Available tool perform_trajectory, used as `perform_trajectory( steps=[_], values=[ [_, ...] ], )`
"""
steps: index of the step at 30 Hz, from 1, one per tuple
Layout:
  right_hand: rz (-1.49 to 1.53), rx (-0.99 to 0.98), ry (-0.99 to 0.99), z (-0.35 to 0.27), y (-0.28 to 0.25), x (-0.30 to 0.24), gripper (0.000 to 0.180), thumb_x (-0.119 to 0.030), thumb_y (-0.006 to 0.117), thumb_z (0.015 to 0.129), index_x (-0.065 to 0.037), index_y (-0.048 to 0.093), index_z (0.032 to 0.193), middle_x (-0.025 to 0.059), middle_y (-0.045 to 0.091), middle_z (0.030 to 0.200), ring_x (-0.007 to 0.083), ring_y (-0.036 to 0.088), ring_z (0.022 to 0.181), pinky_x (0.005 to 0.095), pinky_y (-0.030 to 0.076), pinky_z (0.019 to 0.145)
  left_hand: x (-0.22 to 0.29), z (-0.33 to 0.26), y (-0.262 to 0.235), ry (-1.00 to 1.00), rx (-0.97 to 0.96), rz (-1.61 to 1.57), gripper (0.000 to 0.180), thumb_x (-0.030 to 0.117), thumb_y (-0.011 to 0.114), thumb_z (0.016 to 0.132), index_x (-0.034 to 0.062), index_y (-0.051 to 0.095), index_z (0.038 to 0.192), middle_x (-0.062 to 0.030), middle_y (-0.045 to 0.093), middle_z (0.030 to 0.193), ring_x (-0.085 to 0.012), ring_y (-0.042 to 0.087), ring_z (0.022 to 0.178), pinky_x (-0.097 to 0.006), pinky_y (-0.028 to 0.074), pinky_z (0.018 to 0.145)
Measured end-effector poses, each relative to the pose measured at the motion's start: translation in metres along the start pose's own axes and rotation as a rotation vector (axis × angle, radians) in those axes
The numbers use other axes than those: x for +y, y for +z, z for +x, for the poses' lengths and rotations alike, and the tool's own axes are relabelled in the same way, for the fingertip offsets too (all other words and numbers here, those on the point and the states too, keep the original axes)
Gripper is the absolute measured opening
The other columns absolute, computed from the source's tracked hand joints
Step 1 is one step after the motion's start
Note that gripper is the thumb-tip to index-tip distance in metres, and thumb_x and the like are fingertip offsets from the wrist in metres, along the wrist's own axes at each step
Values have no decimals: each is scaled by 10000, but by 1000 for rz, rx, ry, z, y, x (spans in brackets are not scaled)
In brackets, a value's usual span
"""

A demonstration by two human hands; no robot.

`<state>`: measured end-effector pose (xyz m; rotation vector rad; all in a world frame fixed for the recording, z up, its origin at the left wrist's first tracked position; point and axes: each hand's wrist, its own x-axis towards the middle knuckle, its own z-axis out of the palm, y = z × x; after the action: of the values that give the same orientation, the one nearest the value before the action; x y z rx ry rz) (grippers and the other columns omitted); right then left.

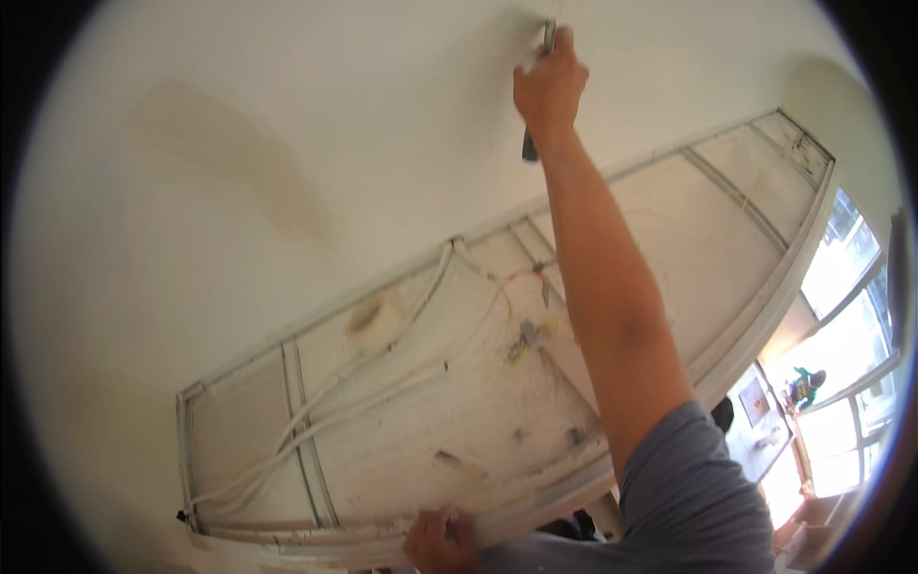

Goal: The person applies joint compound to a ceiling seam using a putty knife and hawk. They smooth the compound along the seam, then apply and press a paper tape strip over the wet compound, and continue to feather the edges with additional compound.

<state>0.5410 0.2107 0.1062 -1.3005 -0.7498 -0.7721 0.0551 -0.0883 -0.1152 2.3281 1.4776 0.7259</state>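
Note:
My right arm reaches up across the view to a white plastered surface [402, 124]. My right hand [552, 91] is closed around a putty knife [531, 146]; its dark handle sticks out below the fist and a narrow metal part shows above, at the plaster. Where exactly the blade touches, I cannot tell. Low in the view, my left hand [440, 540] is curled at the pale edge [545, 493] of a recessed framed panel. A dark bit shows by its fingers, too blurred to name.
Metal strips [304, 430] divide the recess [411, 450], with loose pale cables [354, 378] and a round pale ring [373, 320] inside. A beige patch [239, 163] marks the plaster at left. Far right are bright windows [841, 258] and a small distant person [806, 387].

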Motion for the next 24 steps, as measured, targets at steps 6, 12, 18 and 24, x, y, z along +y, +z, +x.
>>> perform_trajectory(
  steps=[6, 12, 18, 24],
  values=[
    [-280, -127, -159, 24, 0, 31, 643, -1, 646, 969, 54, 425, 1570, 229, 713, 1300, 418, 638, 1272, 549, 495, 1107, 1, 5, -1, 155, 117, -54, 178, 145, 798, 899, 45, 686, 994, -115, 647, 837, -322, 663, 676, -425, 510, 597],
    [116, -574, 355, 36, -183, 1, 229, -140, 607, 989, 6, 540, 1151, 149, 703, 959, 268, 698, 806, 394, 571, 710, 8, 3, -2, 83, 148, -140, 210, 139, 821, 884, 34, 691, 1012, -105, 642, 839, -294, 646, 663, -409, 501, 594],
    [318, -508, 758, -82, -322, -29, 166, -143, 533, 934, 3, 594, 982, 67, 572, 755, 182, 646, 647, 345, 515, 610, 12, 4, -3, 61, 148, -156, 215, 111, 830, 878, 37, 694, 1028, -99, 615, 793, -265, 618, 642, -386, 491, 597],
    [374, -404, 915, -166, -392, -5, 248, -196, 594, 1039, 12, 585, 1172, 174, 729, 938, 241, 750, 768, 333, 547, 580, 6, 12, -20, -117, -95, -442, 200, 119, 816, 943, 29, 676, 1054, 13, 492, 742, -76, 469, 627, -284, 411, 568]
  ],
)
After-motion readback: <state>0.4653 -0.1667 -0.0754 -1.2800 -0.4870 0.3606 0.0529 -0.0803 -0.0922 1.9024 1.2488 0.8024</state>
